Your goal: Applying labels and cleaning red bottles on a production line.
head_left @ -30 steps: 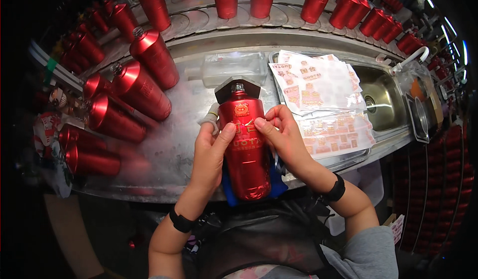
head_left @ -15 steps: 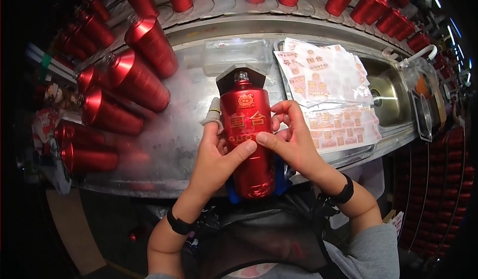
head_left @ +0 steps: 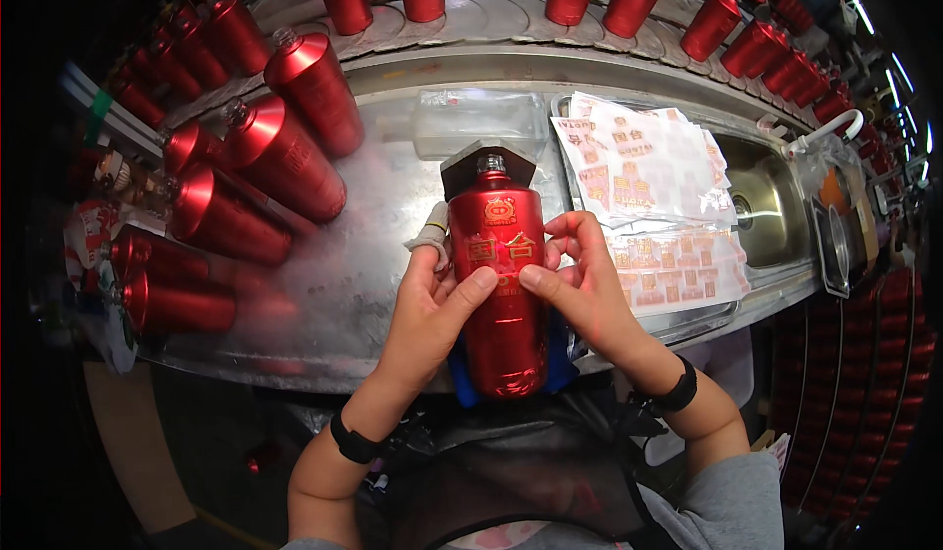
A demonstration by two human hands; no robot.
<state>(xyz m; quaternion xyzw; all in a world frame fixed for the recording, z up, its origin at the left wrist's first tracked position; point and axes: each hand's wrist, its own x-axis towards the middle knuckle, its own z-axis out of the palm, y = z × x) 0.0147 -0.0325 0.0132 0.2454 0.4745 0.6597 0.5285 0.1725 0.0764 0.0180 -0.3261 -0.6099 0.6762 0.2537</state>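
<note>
A glossy red bottle (head_left: 503,334) with gold emblem and lettering lies before me, its clear neck pointing away. It rests on a blue support (head_left: 558,354), and a dark angular plate (head_left: 521,166) sits behind its neck. From the left, my left hand (head_left: 424,304) holds the bottle, thumb pressed on its front; a pale cloth cover wraps one finger. My right hand (head_left: 587,285) grips the other side, its thumb on the front by the lettering and its fingers curled at the bottle's edge. The thumbs partly cover the lower lettering.
Several red bottles (head_left: 285,157) lie at the left of the metal table (head_left: 344,314). Label sheets (head_left: 648,167) are piled at the right, beside a sink (head_left: 771,201). A clear plastic box (head_left: 479,124) stands behind the bottle. More red bottles ride a curved conveyor (head_left: 471,31) at the back.
Both thumbs have shifted on the bottle's front, now covering part of the lower lettering. The conveyor bottles have moved to the right. The view has shifted slightly.
</note>
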